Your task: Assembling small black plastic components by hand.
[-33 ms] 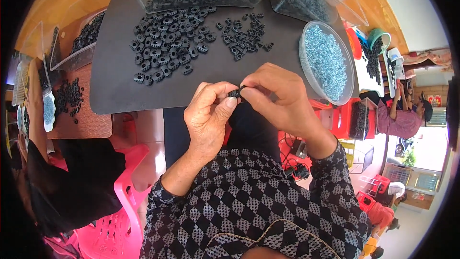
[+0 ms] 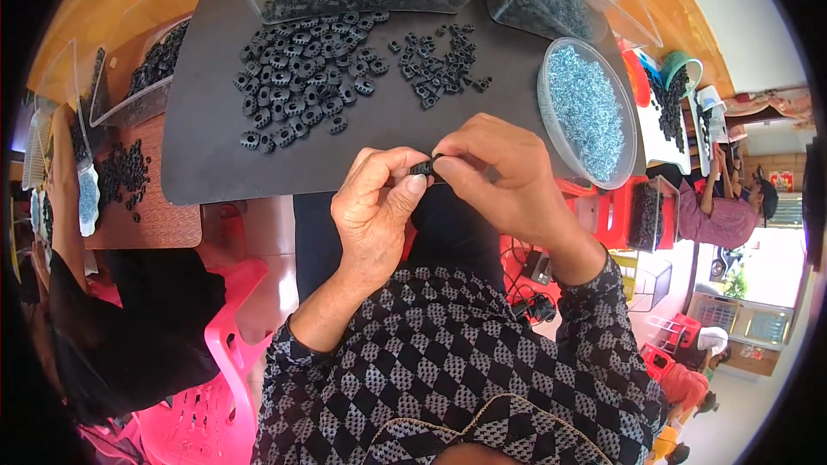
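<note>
My left hand [image 2: 376, 207] pinches a small black ridged plastic part [image 2: 421, 169] between thumb and forefinger, just past the table's near edge. Against its right end, my right hand [image 2: 500, 174] has thumb and forefinger pressed together. A dark bit shows at those fingertips, mostly covered, too small to make out. On the dark table [image 2: 215, 168] beyond lies a wide heap of black oval parts with holes [image 2: 301, 77]. To its right is a looser group of smaller black pieces [image 2: 439, 65].
A round clear tub [image 2: 544, 95] of small bluish pieces stands at the table's right. Clear bins [image 2: 362, 10] of black parts line the far side. On the left are a brown table [image 2: 168, 215], a pink chair [image 2: 237, 293] and another person's arm [image 2: 65, 181]. Other people sit far right.
</note>
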Demonstrator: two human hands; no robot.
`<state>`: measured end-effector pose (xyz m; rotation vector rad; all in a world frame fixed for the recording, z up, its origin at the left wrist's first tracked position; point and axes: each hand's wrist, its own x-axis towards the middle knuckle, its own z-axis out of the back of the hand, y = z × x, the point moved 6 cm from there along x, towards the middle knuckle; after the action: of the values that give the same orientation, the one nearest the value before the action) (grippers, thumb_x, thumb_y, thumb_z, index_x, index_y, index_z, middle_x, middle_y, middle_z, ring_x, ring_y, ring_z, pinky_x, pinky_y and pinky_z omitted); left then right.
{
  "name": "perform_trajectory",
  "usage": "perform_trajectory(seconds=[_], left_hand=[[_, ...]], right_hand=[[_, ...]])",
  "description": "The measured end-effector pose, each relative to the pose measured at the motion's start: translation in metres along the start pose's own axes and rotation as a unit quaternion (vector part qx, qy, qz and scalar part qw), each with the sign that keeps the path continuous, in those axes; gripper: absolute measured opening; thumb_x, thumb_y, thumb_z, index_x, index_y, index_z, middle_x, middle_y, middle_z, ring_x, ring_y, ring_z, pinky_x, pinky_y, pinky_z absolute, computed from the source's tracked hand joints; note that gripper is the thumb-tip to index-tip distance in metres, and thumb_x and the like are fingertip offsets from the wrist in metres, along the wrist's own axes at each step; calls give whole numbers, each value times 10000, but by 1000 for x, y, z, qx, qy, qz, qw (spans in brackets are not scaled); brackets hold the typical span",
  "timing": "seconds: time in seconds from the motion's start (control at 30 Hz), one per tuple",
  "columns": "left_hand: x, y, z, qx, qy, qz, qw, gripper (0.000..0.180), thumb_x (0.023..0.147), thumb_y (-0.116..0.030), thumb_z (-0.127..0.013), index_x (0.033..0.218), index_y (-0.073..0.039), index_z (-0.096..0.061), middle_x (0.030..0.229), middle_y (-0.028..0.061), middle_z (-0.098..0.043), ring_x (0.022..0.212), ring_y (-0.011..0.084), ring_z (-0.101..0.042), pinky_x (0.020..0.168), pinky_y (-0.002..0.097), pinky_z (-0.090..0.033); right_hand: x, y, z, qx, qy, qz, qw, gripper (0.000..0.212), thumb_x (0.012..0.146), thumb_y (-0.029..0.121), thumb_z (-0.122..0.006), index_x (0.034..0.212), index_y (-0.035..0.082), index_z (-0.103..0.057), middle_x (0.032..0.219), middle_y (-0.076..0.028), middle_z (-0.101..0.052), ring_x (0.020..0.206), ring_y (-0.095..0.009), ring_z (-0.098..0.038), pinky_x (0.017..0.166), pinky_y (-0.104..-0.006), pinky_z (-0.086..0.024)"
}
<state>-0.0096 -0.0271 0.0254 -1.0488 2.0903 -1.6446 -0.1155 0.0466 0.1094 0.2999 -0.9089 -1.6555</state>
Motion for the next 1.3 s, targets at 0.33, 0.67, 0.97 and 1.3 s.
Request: perform_trajectory(seconds=[0.33,0.67,0.97,1.3], left_hand=[[0,7,0,-106,-8,50,993,171,877,33,-593,1043,71,-602,889,29,-516,810,88,-547,830,263,-530],[-2,7,-1,-104,-6,51,993,184,874,26,-600,1053,70,-598,895,34,-515,824,100,-551,831,269,-527],[-1,10,3,-167,8,74,983,183,877,-16,-615,1041,64,-597,926,72,-616,837,123,-607,798,245,-506],[0,10,0,-216,5,103,971,215,877,-54,-633,1049,65,-585,945,95,-652,839,132,-620,795,244,-499]], right_hand=[[-6,-13,-6,102,-31,-91,990,92,823,71,-622,850,-16,-631,719,-85,-609,636,-140,-582,548,-271,-447],[0,-1,-2,21,1,-30,999,89,812,81,-638,816,-6,-618,699,-88,-610,639,-215,-596,546,-317,-444],[0,-10,2,98,47,-169,980,110,819,77,-638,862,-23,-650,756,-39,-640,678,-74,-582,579,-222,-440],[4,0,3,75,30,-116,990,94,820,63,-640,859,-22,-652,758,-44,-633,667,-76,-580,570,-211,-426]])
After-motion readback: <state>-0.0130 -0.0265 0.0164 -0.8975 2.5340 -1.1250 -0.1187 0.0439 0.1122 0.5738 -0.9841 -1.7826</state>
